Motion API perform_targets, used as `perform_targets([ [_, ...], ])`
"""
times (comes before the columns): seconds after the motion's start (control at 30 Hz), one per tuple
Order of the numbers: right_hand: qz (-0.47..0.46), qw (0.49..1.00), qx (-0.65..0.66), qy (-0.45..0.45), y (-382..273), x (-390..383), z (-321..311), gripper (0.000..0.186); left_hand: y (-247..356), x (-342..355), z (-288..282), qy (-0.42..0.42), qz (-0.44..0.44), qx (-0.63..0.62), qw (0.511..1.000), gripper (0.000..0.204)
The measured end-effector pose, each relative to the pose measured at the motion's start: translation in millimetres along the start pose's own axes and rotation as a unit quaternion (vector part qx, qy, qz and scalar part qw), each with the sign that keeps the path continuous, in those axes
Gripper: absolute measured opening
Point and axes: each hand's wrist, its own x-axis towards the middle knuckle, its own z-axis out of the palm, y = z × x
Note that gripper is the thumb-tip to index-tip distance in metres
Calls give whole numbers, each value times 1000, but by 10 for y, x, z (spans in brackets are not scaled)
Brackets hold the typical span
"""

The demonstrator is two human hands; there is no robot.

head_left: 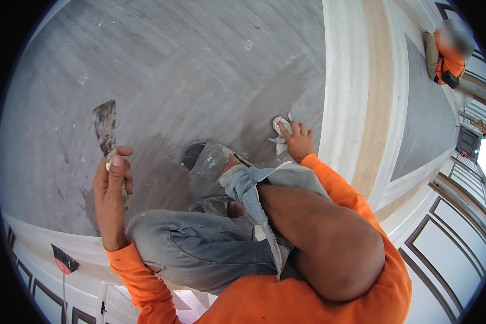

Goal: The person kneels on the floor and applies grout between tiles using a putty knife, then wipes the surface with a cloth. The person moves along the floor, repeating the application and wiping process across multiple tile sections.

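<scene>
My left hand (113, 181) grips a putty knife (106, 127) by its handle, with the wide, paint-stained blade pointing up and away from me, above the floor. Crumpled under the fingers of my right hand (299, 141) is a whitish rag (281, 129), pressed on the grey wood-patterned floor (200, 70). Darker, damp-looking patches show on the floor around the rag and between my hands. A slip-on sandal (210, 160) on my foot stands between the two hands.
White and tan border strips (380, 81) run along the right. A broom-like tool (65, 260) with a dark head and pink part is at the lower left. Another person in orange (451, 59) sits at the far upper right. Panelled white walls (443, 243) stand on the right.
</scene>
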Motion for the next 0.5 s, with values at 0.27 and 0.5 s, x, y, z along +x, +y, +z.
perform_targets([
  [0.27,67,998,10,-6,-80,73,-29,63,134,30,123,-52,11,27,998,44],
  [0.5,116,992,36,-11,-168,102,-54,68,206,-18,181,-71,22,43,996,43],
])
